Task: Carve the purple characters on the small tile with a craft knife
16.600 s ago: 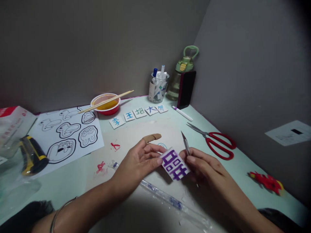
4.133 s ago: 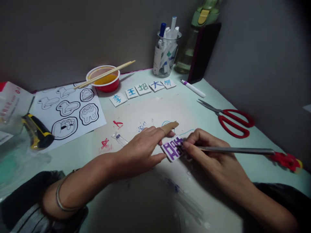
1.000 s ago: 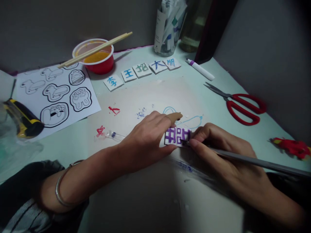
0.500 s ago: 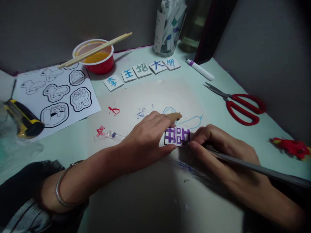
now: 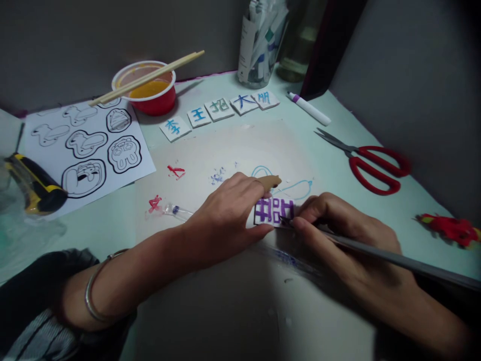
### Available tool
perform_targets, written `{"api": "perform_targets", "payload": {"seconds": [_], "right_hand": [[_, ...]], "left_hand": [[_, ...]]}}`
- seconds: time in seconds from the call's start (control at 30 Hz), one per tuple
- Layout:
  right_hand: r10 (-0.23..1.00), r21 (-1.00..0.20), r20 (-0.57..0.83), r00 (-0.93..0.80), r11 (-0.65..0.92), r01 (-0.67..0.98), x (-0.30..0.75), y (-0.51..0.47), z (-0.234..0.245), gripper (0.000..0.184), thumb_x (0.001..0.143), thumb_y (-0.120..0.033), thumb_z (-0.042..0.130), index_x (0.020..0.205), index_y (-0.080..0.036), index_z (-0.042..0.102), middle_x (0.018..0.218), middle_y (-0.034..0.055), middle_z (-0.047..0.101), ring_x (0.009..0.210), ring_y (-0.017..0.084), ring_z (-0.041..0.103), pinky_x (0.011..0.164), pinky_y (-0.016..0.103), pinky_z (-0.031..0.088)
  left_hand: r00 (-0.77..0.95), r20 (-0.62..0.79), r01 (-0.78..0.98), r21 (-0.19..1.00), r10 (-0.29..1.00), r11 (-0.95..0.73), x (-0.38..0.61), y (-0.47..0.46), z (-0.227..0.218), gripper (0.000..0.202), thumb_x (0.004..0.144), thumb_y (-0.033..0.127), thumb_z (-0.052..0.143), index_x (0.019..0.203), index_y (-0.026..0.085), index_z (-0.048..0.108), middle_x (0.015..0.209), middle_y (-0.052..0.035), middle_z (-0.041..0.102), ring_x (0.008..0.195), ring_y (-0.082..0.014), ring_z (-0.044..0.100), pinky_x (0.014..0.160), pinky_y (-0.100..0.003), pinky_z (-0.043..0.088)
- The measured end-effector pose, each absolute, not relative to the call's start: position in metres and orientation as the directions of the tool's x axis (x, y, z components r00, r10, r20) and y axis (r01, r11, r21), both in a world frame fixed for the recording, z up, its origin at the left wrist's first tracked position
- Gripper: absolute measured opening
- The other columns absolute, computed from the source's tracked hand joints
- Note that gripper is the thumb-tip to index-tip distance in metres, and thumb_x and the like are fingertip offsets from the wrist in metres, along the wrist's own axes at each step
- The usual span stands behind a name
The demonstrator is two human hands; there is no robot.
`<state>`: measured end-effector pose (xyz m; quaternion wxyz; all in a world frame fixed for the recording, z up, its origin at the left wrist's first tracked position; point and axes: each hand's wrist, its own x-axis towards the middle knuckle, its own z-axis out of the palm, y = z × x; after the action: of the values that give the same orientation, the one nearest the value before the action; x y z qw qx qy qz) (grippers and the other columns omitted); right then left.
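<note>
My left hand point(image 5: 229, 215) pins a small white block point(image 5: 274, 211) with bold purple characters between its thumb and fingers. A tan wrap point(image 5: 267, 182) covers one of its fingertips. Pinched in my right hand point(image 5: 341, 233) is a slim craft knife point(image 5: 391, 257) with a long grey handle. Its dark pointed tip meets the block's face near the right-hand purple character. Part of the block lies hidden behind my left fingers. Under both hands is a pale work board point(image 5: 203, 150) with red, blue and purple marks.
Behind stand a red bowl point(image 5: 154, 104) with chopsticks point(image 5: 150, 77) across it, several lettered white tiles point(image 5: 220, 109), and a jar of pens point(image 5: 259, 50). Right are a marker point(image 5: 310, 109), red-handled scissors point(image 5: 376, 168) and a red-yellow object point(image 5: 451, 229). Left lie a printed sheet point(image 5: 97, 150) and a yellow-black cutter point(image 5: 37, 185).
Almost nothing differs. Both hands keep their hold, and the knife tip stays on the block with at most a tiny shift.
</note>
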<state>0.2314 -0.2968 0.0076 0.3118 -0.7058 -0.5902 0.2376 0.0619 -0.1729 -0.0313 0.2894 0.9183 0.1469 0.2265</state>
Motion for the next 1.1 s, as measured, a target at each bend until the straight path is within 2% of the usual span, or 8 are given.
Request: {"api": "perform_targets", "payload": {"seconds": [0.2, 0.37, 0.63, 0.93, 1.1], "right_hand": [[0.987, -0.675, 0.053, 0.155, -0.079, 0.734, 0.2312, -0.2935, 0.0091, 0.022, 0.095, -0.030, 0.055, 0.076, -0.021, 0.053, 0.063, -0.0043, 0.056, 0.049, 0.010, 0.046, 0.047, 0.024, 0.036], [0.995, -0.709, 0.022, 0.098, -0.054, 0.703, 0.2323, -0.2941, 0.0115, 0.021, 0.097, -0.030, 0.053, 0.078, -0.022, 0.053, 0.064, -0.0043, 0.054, 0.053, 0.011, 0.046, 0.049, 0.025, 0.037], [0.994, -0.704, -0.010, 0.110, -0.085, 0.705, 0.2323, -0.2947, 0.0136, 0.022, 0.096, -0.032, 0.053, 0.077, -0.023, 0.053, 0.061, -0.0044, 0.053, 0.052, 0.012, 0.045, 0.047, 0.024, 0.037], [0.981, -0.687, -0.012, 0.193, -0.148, 0.711, 0.2315, -0.2943, 0.0099, 0.028, 0.093, -0.044, 0.054, 0.075, -0.023, 0.058, 0.057, -0.0021, 0.052, 0.051, 0.014, 0.049, 0.046, 0.026, 0.038], [0.984, -0.702, -0.014, 0.175, -0.135, 0.699, 0.2302, -0.2949, 0.0126, 0.026, 0.094, -0.040, 0.053, 0.074, -0.023, 0.055, 0.058, -0.0029, 0.051, 0.050, 0.013, 0.047, 0.045, 0.025, 0.037]], "left_hand": [[0.853, 0.335, 0.138, 0.594, 0.399, -0.793, 0.0604, -0.1729, -0.0319, 0.058, 0.084, 0.019, 0.074, 0.135, 0.012, 0.048, 0.121, -0.0092, 0.065, 0.108, -0.0226, 0.057, 0.098, -0.035, 0.046], [0.853, 0.332, 0.140, 0.598, 0.403, -0.789, 0.0612, -0.1731, -0.0324, 0.058, 0.084, 0.018, 0.073, 0.135, 0.012, 0.047, 0.121, -0.0096, 0.066, 0.109, -0.0234, 0.057, 0.098, -0.037, 0.046], [0.850, 0.331, 0.145, 0.603, 0.411, -0.784, 0.0611, -0.1732, -0.0322, 0.057, 0.083, 0.017, 0.073, 0.134, 0.013, 0.048, 0.120, -0.0092, 0.066, 0.108, -0.0231, 0.057, 0.097, -0.036, 0.046], [0.847, 0.335, 0.142, 0.605, 0.413, -0.783, 0.0613, -0.1726, -0.0326, 0.056, 0.083, 0.020, 0.074, 0.133, 0.013, 0.049, 0.119, -0.0091, 0.066, 0.107, -0.0231, 0.058, 0.097, -0.035, 0.047], [0.847, 0.330, 0.147, 0.607, 0.416, -0.781, 0.0619, -0.1728, -0.0322, 0.056, 0.084, 0.021, 0.074, 0.133, 0.015, 0.049, 0.119, -0.0095, 0.066, 0.107, -0.0239, 0.058, 0.096, -0.037, 0.047]]}}
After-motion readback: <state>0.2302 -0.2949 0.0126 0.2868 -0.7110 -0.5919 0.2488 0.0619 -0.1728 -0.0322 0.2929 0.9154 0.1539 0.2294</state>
